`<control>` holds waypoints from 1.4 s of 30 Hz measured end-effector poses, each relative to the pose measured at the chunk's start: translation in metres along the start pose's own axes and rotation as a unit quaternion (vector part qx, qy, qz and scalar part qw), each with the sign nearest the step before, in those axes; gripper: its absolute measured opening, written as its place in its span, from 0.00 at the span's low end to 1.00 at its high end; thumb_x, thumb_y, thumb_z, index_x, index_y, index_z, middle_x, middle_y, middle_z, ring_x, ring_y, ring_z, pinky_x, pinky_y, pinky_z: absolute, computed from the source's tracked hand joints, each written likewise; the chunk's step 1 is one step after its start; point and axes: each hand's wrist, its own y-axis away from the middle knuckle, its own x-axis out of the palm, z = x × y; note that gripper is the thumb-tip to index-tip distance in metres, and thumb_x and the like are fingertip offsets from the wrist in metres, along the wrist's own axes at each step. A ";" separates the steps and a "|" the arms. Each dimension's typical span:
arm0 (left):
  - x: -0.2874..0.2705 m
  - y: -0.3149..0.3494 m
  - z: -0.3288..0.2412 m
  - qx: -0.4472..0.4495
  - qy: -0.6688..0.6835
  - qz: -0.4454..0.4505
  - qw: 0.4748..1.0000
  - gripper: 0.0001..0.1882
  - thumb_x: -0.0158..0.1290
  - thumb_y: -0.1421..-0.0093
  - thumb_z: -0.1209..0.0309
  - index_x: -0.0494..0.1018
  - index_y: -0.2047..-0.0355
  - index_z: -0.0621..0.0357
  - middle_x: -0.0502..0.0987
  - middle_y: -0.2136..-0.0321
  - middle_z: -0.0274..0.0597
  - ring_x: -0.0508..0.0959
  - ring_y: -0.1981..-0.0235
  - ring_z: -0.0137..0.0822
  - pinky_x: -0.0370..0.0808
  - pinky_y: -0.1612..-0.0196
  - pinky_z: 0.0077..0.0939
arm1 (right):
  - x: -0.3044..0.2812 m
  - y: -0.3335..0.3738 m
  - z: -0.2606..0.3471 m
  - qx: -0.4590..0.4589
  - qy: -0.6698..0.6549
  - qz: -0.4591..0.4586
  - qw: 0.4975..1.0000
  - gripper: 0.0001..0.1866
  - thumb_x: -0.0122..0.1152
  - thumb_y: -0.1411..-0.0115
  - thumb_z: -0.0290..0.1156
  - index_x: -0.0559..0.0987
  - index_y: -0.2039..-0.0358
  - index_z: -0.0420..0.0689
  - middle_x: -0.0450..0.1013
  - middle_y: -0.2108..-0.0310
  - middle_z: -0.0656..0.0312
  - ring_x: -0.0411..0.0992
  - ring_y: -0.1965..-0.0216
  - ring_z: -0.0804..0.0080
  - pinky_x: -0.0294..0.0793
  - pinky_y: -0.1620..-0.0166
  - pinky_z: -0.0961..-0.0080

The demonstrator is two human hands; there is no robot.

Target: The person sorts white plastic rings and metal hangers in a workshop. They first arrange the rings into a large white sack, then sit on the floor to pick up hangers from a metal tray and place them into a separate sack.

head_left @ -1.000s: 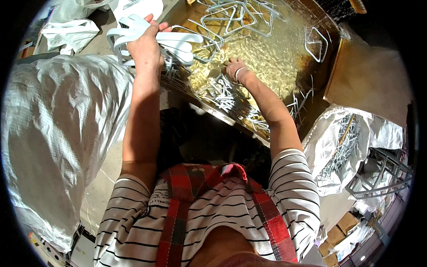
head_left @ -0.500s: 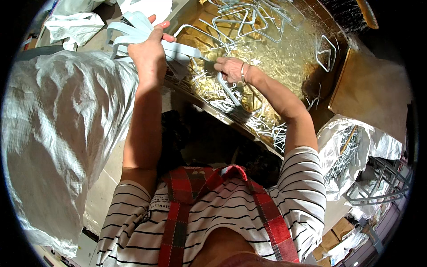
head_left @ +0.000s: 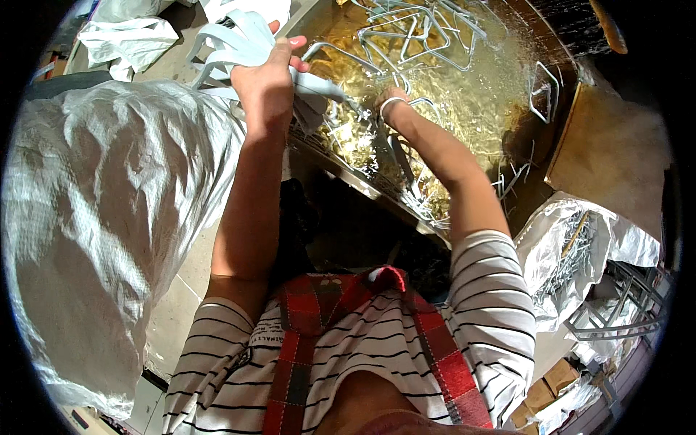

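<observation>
My left hand [head_left: 265, 81] is closed round a bundle of light grey plastic frames [head_left: 233, 45], with loops fanning out to the left and ends pointing right over the tub [head_left: 346, 175]. My right hand [head_left: 394, 100] reaches into the tub's yellowish, rippling water; its fingers are hidden, so what it holds cannot be made out. Beside that wrist lies a grey curved frame part [head_left: 401, 161]. More angular frames [head_left: 420, 35] lie tangled at the tub's far side, and thin white scraps [head_left: 348, 138] collect along its near side.
A large white woven sack [head_left: 109, 196] bulges at the left. On the right, a brown panel [head_left: 612, 156] borders the tub, below it an open white bag [head_left: 573, 254] of thin grey pieces. Grey frames [head_left: 616, 312] and cardboard boxes [head_left: 544, 388] sit lower right.
My right hand has moved slightly away and right, sinking into the water so its fingers no longer show. My left hand and its bundle have shifted a little to the right.
</observation>
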 end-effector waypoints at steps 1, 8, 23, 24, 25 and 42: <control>0.004 0.000 0.001 -0.003 0.000 0.007 1.000 0.20 0.48 0.44 0.76 0.61 0.52 0.74 0.76 0.73 0.49 0.71 0.81 0.28 0.69 0.76 0.21 | 0.006 0.010 -0.006 -0.017 -0.014 -0.030 0.999 0.08 0.54 0.48 0.34 0.80 0.70 0.52 0.76 0.66 0.65 0.74 0.63 0.62 0.73 0.67 0.61; 0.016 0.005 0.034 -0.045 -0.167 0.173 0.970 0.10 0.49 0.44 0.76 0.70 0.62 0.71 0.75 0.73 0.46 0.76 0.75 0.28 0.72 0.76 0.17 | -0.067 0.205 -0.060 -0.070 0.086 -0.246 0.963 0.09 0.49 0.48 0.31 0.73 0.67 0.46 0.73 0.71 0.57 0.69 0.61 0.59 0.71 0.64 0.68; 0.098 0.072 0.053 -0.082 -0.073 0.375 0.920 0.12 0.60 0.51 0.72 0.71 0.68 0.64 0.72 0.75 0.38 0.71 0.74 0.28 0.72 0.71 0.22 | -0.104 0.301 -0.101 -0.011 -0.155 -0.415 0.897 0.15 0.60 0.48 0.39 0.70 0.64 0.45 0.72 0.72 0.53 0.72 0.69 0.54 0.70 0.67 0.62; 0.100 0.071 0.048 -0.119 -0.056 0.354 0.926 0.12 0.59 0.52 0.74 0.71 0.68 0.64 0.72 0.75 0.38 0.71 0.75 0.29 0.72 0.72 0.21 | -0.101 0.298 -0.106 -0.024 -0.235 -0.433 0.870 0.20 0.62 0.50 0.42 0.70 0.62 0.45 0.72 0.67 0.53 0.72 0.65 0.57 0.71 0.63 0.64; 0.102 0.071 0.044 -0.155 -0.039 0.330 0.930 0.11 0.59 0.52 0.76 0.71 0.69 0.65 0.72 0.76 0.38 0.71 0.76 0.29 0.72 0.73 0.21 | -0.097 0.291 -0.113 -0.039 -0.312 -0.449 0.836 0.24 0.64 0.52 0.45 0.70 0.60 0.44 0.72 0.63 0.53 0.72 0.61 0.60 0.72 0.60 0.67; 0.079 0.015 0.078 -0.223 0.241 -0.070 0.942 0.05 0.51 0.51 0.80 0.66 0.74 0.67 0.69 0.80 0.43 0.69 0.82 0.35 0.70 0.78 0.27 | 0.008 0.262 -0.013 0.003 -0.677 -0.340 0.653 0.60 0.74 0.63 0.34 0.40 0.38 0.43 0.61 0.46 0.46 0.63 0.47 0.61 0.67 0.48 0.70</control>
